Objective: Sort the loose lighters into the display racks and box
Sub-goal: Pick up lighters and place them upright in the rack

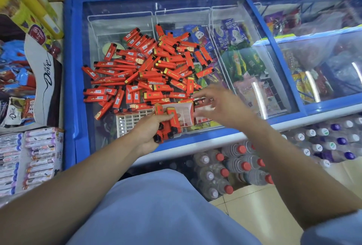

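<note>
The loose lighters (148, 68) are slim red sticks with black caps, many bearing a white barcode patch or gold print, and they lie in a jumbled heap on the glass lid of a chest freezer (68, 72), pointing every way. At the near edge of the heap sits a white display rack (129, 122) with a grid of small cells, and just right of it a small red-and-white box (184, 113) standing open. The left hand (150, 131) hovers over the rack and box, fingers curled round a bundle of lighters (168, 129), black caps toward the person. The right hand (221, 105) is blurred above the box; its fingers seem spread and apart, holding nothing as far as the view allows. Under the glass lie packaged ice creams (233, 35) in wire baskets. The freezer frame is blue. Bottled drinks (241, 164) with red caps stand on the floor below, and snack packs (39, 154) are stacked at the left.
</note>
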